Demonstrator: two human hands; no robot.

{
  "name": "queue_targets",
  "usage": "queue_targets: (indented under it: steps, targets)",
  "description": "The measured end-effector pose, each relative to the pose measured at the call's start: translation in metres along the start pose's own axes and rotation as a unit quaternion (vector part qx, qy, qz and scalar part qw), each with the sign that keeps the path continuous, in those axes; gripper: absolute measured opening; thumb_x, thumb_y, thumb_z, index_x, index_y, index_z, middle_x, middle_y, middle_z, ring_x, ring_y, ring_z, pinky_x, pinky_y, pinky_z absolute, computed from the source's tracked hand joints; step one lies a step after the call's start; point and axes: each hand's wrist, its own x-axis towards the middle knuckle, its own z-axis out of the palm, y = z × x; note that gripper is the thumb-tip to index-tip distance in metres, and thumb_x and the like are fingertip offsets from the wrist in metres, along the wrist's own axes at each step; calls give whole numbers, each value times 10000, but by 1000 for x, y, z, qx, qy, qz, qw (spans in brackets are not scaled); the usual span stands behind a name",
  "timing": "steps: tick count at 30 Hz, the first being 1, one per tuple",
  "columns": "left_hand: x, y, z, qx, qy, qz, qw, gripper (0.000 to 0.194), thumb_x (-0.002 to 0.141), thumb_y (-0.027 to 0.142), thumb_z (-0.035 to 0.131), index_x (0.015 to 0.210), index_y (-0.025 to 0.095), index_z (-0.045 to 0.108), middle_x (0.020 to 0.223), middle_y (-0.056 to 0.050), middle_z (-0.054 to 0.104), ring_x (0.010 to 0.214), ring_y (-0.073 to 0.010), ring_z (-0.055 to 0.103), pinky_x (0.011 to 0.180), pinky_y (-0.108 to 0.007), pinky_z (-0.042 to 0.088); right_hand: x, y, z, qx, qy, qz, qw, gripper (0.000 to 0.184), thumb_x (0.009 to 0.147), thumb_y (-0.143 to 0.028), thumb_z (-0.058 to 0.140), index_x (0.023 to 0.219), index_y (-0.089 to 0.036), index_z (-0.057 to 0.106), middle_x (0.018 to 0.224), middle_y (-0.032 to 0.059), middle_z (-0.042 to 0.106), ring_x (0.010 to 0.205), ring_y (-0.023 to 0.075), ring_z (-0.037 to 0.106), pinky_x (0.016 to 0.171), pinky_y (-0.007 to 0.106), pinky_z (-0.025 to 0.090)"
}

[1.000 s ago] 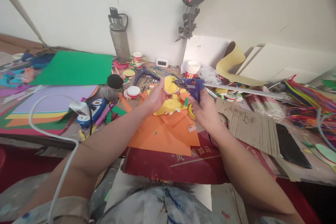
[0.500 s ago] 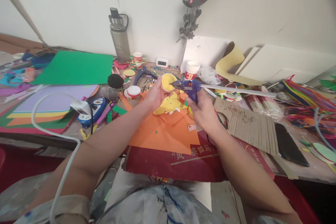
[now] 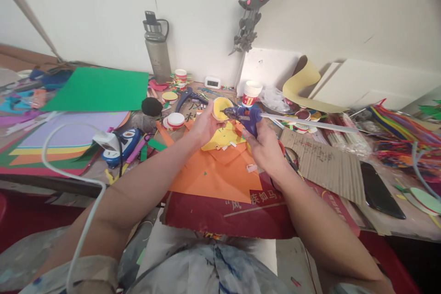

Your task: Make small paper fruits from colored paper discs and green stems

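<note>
My left hand point(image 3: 203, 125) is closed around a small yellow paper-lined round piece point(image 3: 221, 107), holding it up with its open side facing right. My right hand point(image 3: 263, 147) grips a blue hot glue gun point(image 3: 246, 115) by its handle. The gun's nozzle points left and touches the yellow piece's rim. A long clear glue stick point(image 3: 310, 122) juts out of the gun's back toward the right. Below both hands lie yellow cut-outs point(image 3: 223, 140) on an orange sheet point(image 3: 220, 170).
A grey water bottle point(image 3: 157, 53) stands at the wall. Green point(image 3: 98, 88) and purple sheets point(image 3: 72, 131) lie left, beside a white cable point(image 3: 69, 172). Corrugated cardboard point(image 3: 327, 165), a black phone point(image 3: 381, 190) and pipe cleaners point(image 3: 399, 128) lie right. A paper cup point(image 3: 251, 93) stands behind the gun.
Both hands have moved slightly left and away from me. The glue gun's nozzle has closed in on the yellow piece's rim.
</note>
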Motion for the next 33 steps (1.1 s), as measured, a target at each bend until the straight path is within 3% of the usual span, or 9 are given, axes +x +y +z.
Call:
queue_targets:
  steps: [5, 13, 19, 28, 33]
  targets:
    - [-3, -4, 3, 15, -2, -20, 1000, 579, 1096, 673, 498, 1279, 179, 738, 1084, -96, 848, 880, -206, 803, 611, -256, 481, 2, 2, 0, 6, 25, 5, 1000, 374, 978, -306, 575, 1327, -198, 654, 1191, 169, 767, 1094, 367, 722, 1029, 596, 576]
    - [0, 2, -2, -17, 20, -14, 1000, 648, 1057, 725, 538, 1342, 175, 730, 1059, -98, 846, 816, -185, 767, 734, -282, 549, 0, 0, 3, 2, 29, -15, 999, 280, 960, -284, 605, 1223, -229, 682, 1078, 117, 776, 982, 312, 711, 897, 478, 595]
    - [-6, -3, 4, 12, -9, -22, 1000, 579, 1088, 667, 523, 1311, 175, 731, 1072, -100, 849, 894, -209, 800, 625, -256, 471, 1, 5, -2, -23, 45, 10, 999, 353, 969, -287, 591, 1308, -224, 669, 1177, 156, 777, 1077, 350, 719, 984, 542, 577]
    - [-1, 4, -1, -13, 16, -19, 1000, 645, 1065, 713, 532, 1367, 177, 727, 1094, -108, 849, 805, -187, 765, 701, -282, 530, -2, -3, 4, -14, 17, -1, 1000, 400, 971, -300, 581, 1348, -195, 658, 1173, 179, 793, 1090, 372, 741, 960, 542, 602]
    - [-5, -3, 4, 12, -9, -30, 999, 595, 1073, 676, 551, 1333, 172, 730, 1134, -120, 847, 933, -220, 811, 641, -259, 467, 0, 0, 0, -35, 39, 17, 999, 354, 980, -320, 571, 1295, -197, 675, 1181, 194, 780, 1100, 387, 733, 988, 567, 578]
